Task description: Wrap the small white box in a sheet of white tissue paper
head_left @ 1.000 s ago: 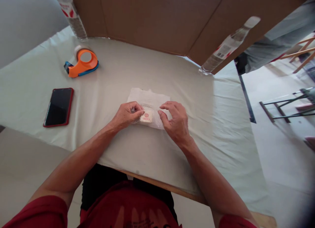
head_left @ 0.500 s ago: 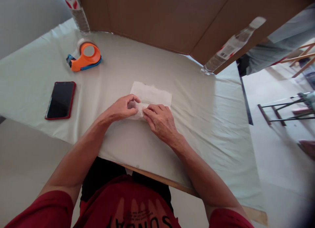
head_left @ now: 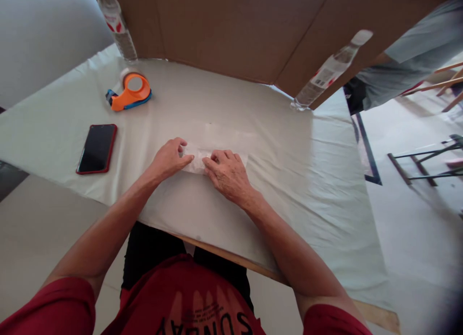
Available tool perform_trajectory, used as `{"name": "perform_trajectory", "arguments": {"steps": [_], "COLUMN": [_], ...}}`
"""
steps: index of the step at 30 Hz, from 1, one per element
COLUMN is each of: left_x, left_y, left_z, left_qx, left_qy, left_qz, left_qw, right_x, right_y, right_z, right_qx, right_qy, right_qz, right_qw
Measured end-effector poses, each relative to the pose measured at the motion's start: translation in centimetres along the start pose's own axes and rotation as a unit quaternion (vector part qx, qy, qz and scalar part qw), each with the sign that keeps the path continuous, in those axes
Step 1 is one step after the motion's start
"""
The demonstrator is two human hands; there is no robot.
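Near the front of the table, a thin white sheet (head_left: 196, 167) lies partly bunched into a small roll; its material is hard to tell. My left hand (head_left: 169, 157) curls around the left end of it, thumb resting on the sheet and fingers arched above. Over the middle, my right hand (head_left: 228, 175) presses down with bent fingers and thumb closed on the roll. Whatever may be inside the roll is hidden by the wrap and my fingers.
An orange tape dispenser (head_left: 132, 92) and a red-cased phone (head_left: 97, 149) lie to the left. Two water bottles, one left (head_left: 117, 26) and one right (head_left: 329, 73), stand against a brown cardboard panel (head_left: 224, 31). Behind it at right, a person in grey (head_left: 415, 60) shows partly; a folding stool (head_left: 423, 168) stands on the floor.
Both hands have shifted a little left across the table, still at the sheet. The flat part beyond the roll looks fainter now. The view has also moved slightly.
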State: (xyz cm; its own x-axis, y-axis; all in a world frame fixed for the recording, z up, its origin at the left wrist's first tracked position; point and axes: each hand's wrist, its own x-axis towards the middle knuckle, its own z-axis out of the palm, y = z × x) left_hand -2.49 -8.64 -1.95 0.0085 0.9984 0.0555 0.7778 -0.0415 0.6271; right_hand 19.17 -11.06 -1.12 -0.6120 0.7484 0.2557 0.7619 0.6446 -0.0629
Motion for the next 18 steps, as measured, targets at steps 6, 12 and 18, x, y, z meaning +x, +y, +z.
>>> {"name": "perform_trajectory", "arguments": {"steps": [6,12,18], "left_x": [-0.9,-0.2,0.6], "left_y": [0.8,2.9,3.8], "left_z": [-1.5,-1.3,-1.0], "left_qx": [-0.015,-0.134,-0.168], "left_qy": [-0.061,-0.114,-0.159], "left_qz": [-0.151,-0.255,-0.265], "left_qw": [0.986,0.951,0.936], "right_x": [0.2,0.2,0.1], "right_y": [-0.2,-0.2,-0.2], "right_z": [-0.2,-0.2,-0.1], "right_qx": [0.013,0.016,0.015], "right_qy": [-0.016,-0.013,-0.003], "right_qz": [0.007,0.006,0.003], "right_qw": [1.000,1.000,1.000]}}
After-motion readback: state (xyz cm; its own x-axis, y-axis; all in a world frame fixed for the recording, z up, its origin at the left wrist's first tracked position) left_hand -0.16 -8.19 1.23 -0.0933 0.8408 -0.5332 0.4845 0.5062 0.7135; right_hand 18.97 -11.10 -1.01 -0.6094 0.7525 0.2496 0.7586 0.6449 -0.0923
